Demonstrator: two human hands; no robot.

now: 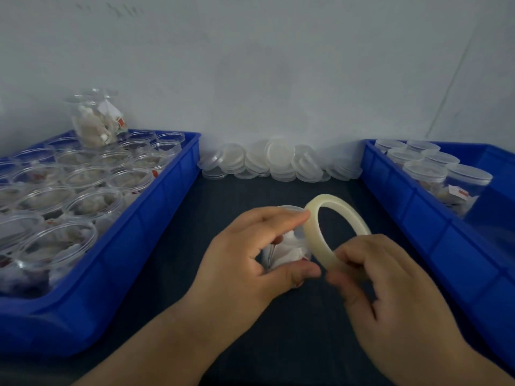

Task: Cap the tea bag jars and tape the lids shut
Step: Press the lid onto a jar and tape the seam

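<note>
The clear plastic jar of white tea bags [287,252] is at the middle of the dark table [278,344]. The left hand [250,260] clasps it, fingers curled over the top and thumb underneath. A clear lid [289,208] appears to be on it already, though fingers hide most of the rim. Just beside the jar, the right hand [390,288] pinches the lower arc of a pale translucent tape roll [313,238] and holds it on edge against the jar's side.

Taping seems to be the step in hand. It would go best with the free end pressed across the seam of lid and wall, while the left hand steadies the jar and turns it. I cannot see the tape end.

The blue plastic tray on the left [156,246] holds many uncapped jars of tea bags [94,203], with 1 filled jar [96,121] perched on top. The blue tray on the right [412,213] holds capped jars [423,169]. Loose clear lids [278,160] are heaped against the wall between the 2 trays.
</note>
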